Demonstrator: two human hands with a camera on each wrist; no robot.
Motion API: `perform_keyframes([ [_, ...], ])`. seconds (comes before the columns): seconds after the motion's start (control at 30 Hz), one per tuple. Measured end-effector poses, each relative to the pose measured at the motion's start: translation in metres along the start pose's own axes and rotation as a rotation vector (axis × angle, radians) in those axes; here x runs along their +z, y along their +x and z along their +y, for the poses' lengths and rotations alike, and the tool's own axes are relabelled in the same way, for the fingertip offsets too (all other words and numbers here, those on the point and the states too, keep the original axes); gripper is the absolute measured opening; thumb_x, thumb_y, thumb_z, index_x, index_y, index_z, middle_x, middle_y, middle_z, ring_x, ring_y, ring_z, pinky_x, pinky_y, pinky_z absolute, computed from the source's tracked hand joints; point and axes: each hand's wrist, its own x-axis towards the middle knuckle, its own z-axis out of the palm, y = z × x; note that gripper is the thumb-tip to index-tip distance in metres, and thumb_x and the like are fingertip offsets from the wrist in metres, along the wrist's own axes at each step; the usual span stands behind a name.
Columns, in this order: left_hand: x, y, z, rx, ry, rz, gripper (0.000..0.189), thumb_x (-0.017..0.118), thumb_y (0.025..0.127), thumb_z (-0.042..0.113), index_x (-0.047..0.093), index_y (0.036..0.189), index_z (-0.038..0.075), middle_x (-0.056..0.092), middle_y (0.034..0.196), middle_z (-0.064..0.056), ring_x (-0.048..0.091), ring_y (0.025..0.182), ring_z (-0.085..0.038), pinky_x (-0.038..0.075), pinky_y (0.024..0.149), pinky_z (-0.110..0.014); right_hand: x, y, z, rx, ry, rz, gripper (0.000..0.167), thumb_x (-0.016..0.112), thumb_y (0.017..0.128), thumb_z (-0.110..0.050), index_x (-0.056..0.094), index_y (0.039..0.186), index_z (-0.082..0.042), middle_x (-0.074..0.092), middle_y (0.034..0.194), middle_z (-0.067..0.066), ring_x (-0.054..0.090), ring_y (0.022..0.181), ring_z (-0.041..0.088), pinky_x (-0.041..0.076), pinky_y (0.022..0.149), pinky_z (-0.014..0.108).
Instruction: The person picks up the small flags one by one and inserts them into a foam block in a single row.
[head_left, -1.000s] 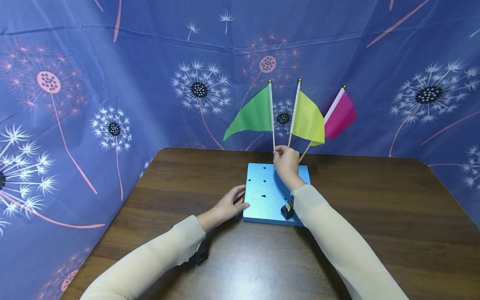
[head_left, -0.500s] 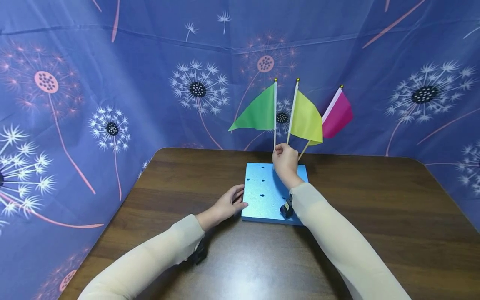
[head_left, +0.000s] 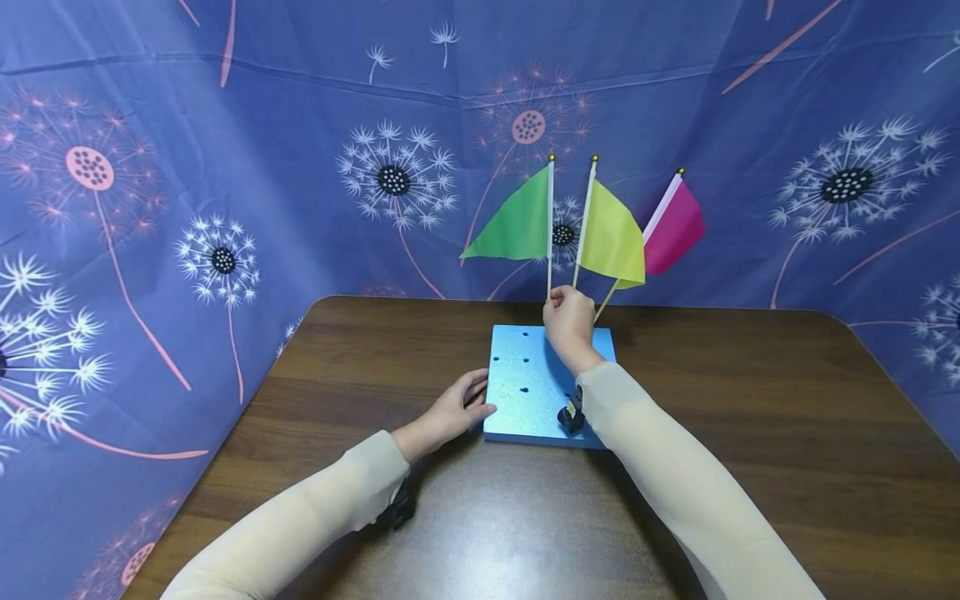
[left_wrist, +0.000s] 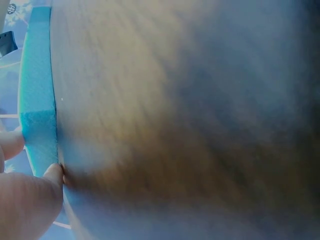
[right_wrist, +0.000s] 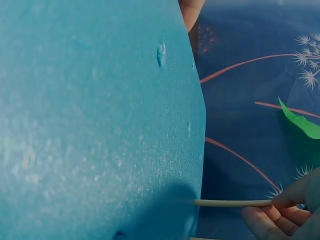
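Note:
My right hand (head_left: 572, 323) pinches the thin wooden stick of a green flag (head_left: 517, 223) near the back of a blue board (head_left: 517, 417). In the right wrist view the flag stick (right_wrist: 232, 203) runs from my fingertips down to the board's surface. A yellow flag (head_left: 611, 233) and a magenta flag (head_left: 675, 231) stand to the right, the magenta one leaning right; my right hand hides their lower parts. Against the board's left edge rests my left hand (head_left: 450, 408). The left wrist view has its thumb (left_wrist: 52, 175) low on the board's side.
Several small holes dot the board's top. It lies on a brown wooden table (head_left: 360, 350). Behind hangs a blue cloth (head_left: 300, 150) printed with dandelions. A small black camera (head_left: 572, 414) at my right wrist hangs over the board.
The green flag has shifted slightly right and its stick is now more upright. My right hand keeps its pinch on it. My left hand stays at the board's edge.

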Motion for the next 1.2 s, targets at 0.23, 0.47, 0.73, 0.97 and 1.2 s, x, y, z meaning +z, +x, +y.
perform_keyframes([
  [0.23, 0.0, 0.001, -0.002, 0.001, 0.009, 0.003, 0.064, 0.057, 0.096, 0.003, 0.024, 0.151, 0.002, 0.025, 0.158, -0.018, 0.025, 0.147, -0.028, 0.029, 0.12, -0.037, 0.0, -0.001, -0.001, 0.009, -0.016, 0.003, 0.02, 0.056, 0.094, -0.008, 0.068, 0.106, 0.003, 0.072, 0.095, 0.017, 0.068, 0.085, 0.029, 0.06, 0.073, 0.042],
  [0.47, 0.001, 0.002, -0.001, 0.002, -0.002, 0.004, 0.063, 0.058, 0.096, 0.002, 0.026, 0.151, 0.002, 0.026, 0.158, -0.018, 0.025, 0.147, -0.028, 0.029, 0.12, -0.037, -0.002, -0.001, -0.002, 0.018, -0.032, -0.002, 0.019, 0.057, 0.094, -0.009, 0.068, 0.105, 0.002, 0.072, 0.094, 0.017, 0.069, 0.083, 0.029, 0.06, 0.071, 0.041],
  [0.73, 0.0, 0.002, -0.002, -0.007, -0.009, -0.003, 0.064, 0.057, 0.096, 0.003, 0.025, 0.151, 0.002, 0.026, 0.158, -0.019, 0.025, 0.147, -0.028, 0.028, 0.12, -0.038, -0.008, 0.0, -0.006, -0.005, -0.047, 0.005, 0.02, 0.058, 0.094, -0.009, 0.068, 0.105, 0.004, 0.072, 0.093, 0.019, 0.07, 0.084, 0.03, 0.061, 0.074, 0.042],
  [0.97, -0.002, 0.005, -0.003, -0.011, -0.028, -0.004, 0.064, 0.057, 0.096, 0.004, 0.025, 0.151, 0.003, 0.026, 0.158, -0.017, 0.025, 0.147, -0.026, 0.028, 0.12, -0.039, -0.018, -0.001, -0.01, -0.023, -0.014, 0.016, 0.018, 0.062, 0.093, -0.009, 0.068, 0.103, 0.005, 0.071, 0.091, 0.019, 0.069, 0.083, 0.029, 0.061, 0.074, 0.042],
  [1.2, -0.003, 0.003, -0.004, -0.022, -0.076, -0.001, 0.065, 0.057, 0.096, 0.002, 0.024, 0.151, 0.003, 0.025, 0.159, -0.016, 0.024, 0.147, -0.026, 0.027, 0.121, -0.038, -0.027, -0.008, -0.019, -0.025, -0.016, -0.036, 0.019, 0.065, 0.091, -0.014, 0.069, 0.099, 0.003, 0.071, 0.088, 0.017, 0.068, 0.08, 0.028, 0.059, 0.072, 0.04],
])
